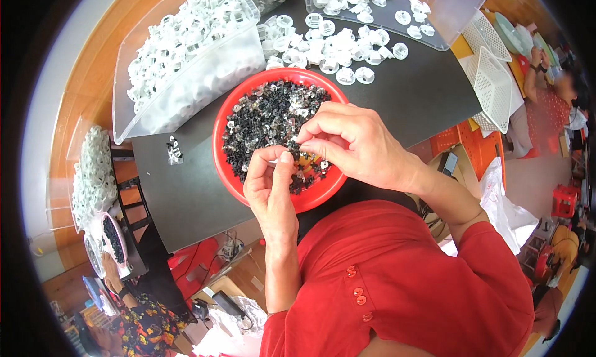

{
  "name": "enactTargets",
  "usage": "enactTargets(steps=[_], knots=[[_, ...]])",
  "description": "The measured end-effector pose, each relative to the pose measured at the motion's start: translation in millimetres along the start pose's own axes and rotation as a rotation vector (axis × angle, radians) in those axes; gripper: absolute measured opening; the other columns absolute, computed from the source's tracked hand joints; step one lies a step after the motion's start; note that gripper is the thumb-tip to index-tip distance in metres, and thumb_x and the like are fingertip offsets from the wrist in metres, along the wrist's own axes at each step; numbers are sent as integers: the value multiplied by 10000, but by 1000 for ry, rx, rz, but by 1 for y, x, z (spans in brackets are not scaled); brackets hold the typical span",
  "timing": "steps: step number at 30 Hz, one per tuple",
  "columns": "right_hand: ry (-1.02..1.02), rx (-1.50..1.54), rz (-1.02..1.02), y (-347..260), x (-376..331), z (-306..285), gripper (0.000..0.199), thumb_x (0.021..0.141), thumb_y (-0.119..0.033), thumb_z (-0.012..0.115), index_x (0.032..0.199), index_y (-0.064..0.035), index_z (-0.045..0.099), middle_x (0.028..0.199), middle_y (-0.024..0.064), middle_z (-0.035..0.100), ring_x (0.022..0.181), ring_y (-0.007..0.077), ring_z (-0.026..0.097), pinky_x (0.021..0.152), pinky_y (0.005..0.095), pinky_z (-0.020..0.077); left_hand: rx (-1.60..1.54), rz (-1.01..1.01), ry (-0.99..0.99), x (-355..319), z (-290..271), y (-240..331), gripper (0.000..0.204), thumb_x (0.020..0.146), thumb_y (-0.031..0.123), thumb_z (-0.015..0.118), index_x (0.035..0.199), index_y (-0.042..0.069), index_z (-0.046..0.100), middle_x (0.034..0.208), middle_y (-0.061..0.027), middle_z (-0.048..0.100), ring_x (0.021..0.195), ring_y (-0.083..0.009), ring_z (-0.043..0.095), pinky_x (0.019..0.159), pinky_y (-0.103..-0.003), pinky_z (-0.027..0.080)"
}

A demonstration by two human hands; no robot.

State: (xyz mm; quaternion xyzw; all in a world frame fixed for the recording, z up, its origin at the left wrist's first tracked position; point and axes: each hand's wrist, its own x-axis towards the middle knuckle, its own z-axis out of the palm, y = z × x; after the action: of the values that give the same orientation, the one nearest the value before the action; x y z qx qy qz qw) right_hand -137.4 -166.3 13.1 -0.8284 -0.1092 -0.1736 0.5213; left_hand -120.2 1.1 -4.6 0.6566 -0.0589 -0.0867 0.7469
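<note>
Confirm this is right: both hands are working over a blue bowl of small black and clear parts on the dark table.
Not quite: the bowl is red, not blue. The head view shows both the left hand and the right hand over it, on the dark table.

One red bowl (231, 171) sits on the desk (186, 196), heaped with small black and clear parts (267, 118) too many to count. Two hands work over it, the left hand (271, 186) and the right hand (354, 145). Two clear plastic bins (186, 84) hold white ring-shaped pieces; one has spilled a loose pile (335, 47) of dozens across the desk. Two white mesh baskets (493, 84) stand at the right edge.
</note>
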Motion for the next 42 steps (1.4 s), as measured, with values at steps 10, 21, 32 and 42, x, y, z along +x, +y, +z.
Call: enactTargets(steps=[10,21,32,42], knots=[[-44,-46,-99,1,0,3,68,878,-41,611,889,4,561,828,101,558,703,254,562,629,344,451,-7,-18,-36,-2,1,-1,104,936,124,579,920,32,624,877,-25,634,735,-61,493,657,-207,366],[-78,119,58,2,0,2,74,924,-60,560,903,8,538,831,101,548,720,219,559,658,328,459,-36,4,-37,-3,3,-3,99,946,117,587,999,41,621,854,20,595,714,-35,489,634,-189,384],[-39,63,99,-3,-4,7,77,885,-71,588,894,-13,539,855,121,556,789,311,572,711,394,457,-137,-92,-39,-3,3,-4,123,942,123,587,1018,32,618,907,-31,642,714,-60,496,643,-200,381],[-96,191,29,0,1,-1,70,854,-60,631,881,-11,588,812,100,575,764,279,588,673,371,463,-386,-302,-104,0,-9,0,155,875,79,587,1017,25,611,891,-14,630,716,-76,511,667,-199,393]])
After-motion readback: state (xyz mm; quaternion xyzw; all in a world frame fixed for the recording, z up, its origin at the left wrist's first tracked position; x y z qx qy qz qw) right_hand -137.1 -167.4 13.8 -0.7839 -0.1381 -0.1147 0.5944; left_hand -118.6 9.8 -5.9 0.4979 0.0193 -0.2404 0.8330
